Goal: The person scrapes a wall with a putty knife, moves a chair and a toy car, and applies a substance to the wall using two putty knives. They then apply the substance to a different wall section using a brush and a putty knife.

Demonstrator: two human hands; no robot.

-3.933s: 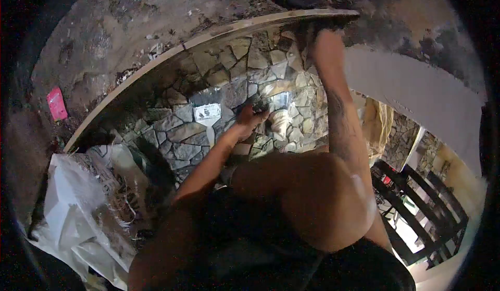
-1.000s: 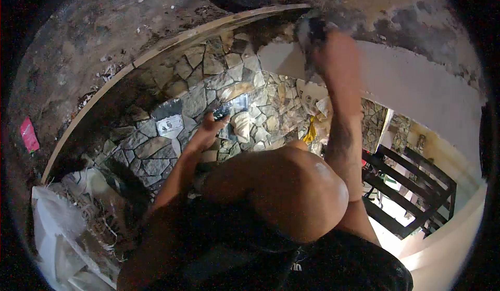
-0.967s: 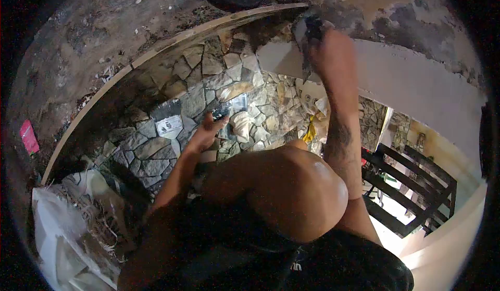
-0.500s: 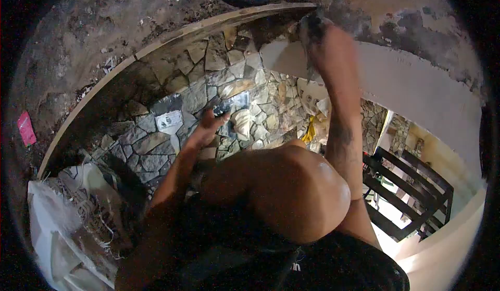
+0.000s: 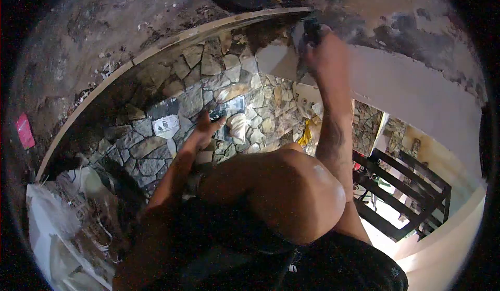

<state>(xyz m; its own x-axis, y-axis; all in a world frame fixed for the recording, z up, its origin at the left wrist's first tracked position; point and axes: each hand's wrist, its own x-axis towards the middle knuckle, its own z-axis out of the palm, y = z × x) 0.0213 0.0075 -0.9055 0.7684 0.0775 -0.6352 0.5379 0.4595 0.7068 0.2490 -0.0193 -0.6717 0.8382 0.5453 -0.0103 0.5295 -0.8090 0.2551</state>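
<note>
My left hand (image 5: 202, 133) is closed around the dark handle of a flat rectangular trowel (image 5: 237, 105), with a lump of white paste (image 5: 238, 126) on its blade. Up by the pale wall strip, my right hand (image 5: 329, 51) grips a dark-handled putty knife (image 5: 312, 30). Its greyish blade lies against the wall (image 5: 278, 57) just below the wooden edge strip (image 5: 219, 25). The right hand is slightly smeared by motion. My bent knee (image 5: 307, 192) rises between my two arms.
Irregular stone paving (image 5: 151, 147) spreads below. White sacks (image 5: 47, 223) lie at lower left, and a white spattered scraper-shaped piece (image 5: 165, 127) rests on the stones. A yellow item (image 5: 306, 131) lies near my right forearm. A dark slatted frame (image 5: 411, 187) stands at right; a pink piece (image 5: 24, 131) is far left.
My right hand with the putty knife has shifted slightly down and left in view. The left hand keeps its hold on the trowel; the whole view has moved a little.
</note>
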